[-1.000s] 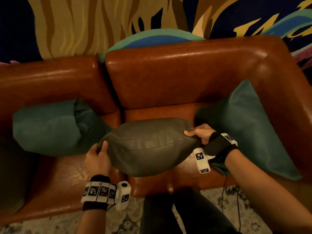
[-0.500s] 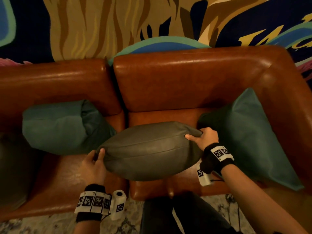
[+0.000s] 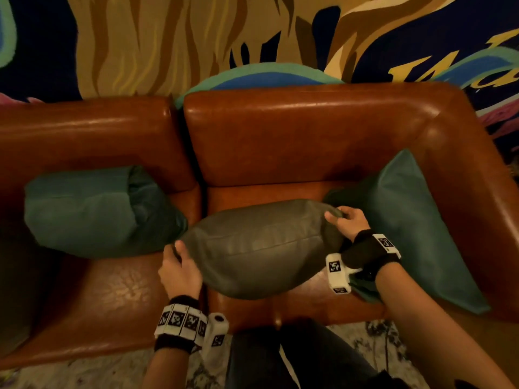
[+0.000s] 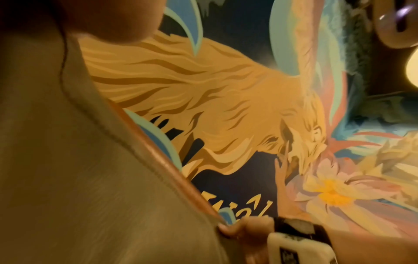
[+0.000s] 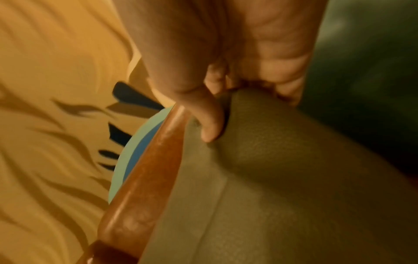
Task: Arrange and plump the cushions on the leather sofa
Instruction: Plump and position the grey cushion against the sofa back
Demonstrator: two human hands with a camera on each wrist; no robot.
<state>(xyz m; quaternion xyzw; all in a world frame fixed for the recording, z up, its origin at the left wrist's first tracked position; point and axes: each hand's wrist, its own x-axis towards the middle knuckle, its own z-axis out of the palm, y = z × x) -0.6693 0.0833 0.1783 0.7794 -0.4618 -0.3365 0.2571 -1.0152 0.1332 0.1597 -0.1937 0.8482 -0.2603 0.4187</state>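
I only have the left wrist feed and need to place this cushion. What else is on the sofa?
Observer: A teal cushion lies slumped on the left seat of the leather sofa, beside the grey-green cushion you hold.
Operator: And on the other side?
Observer: Another teal cushion leans against the sofa's right arm.
Operator: How does my right hand hold it?
Observer: The right hand pinches the cushion's far right corner, thumb pressed into the cover; the left hand grips the opposite corner.
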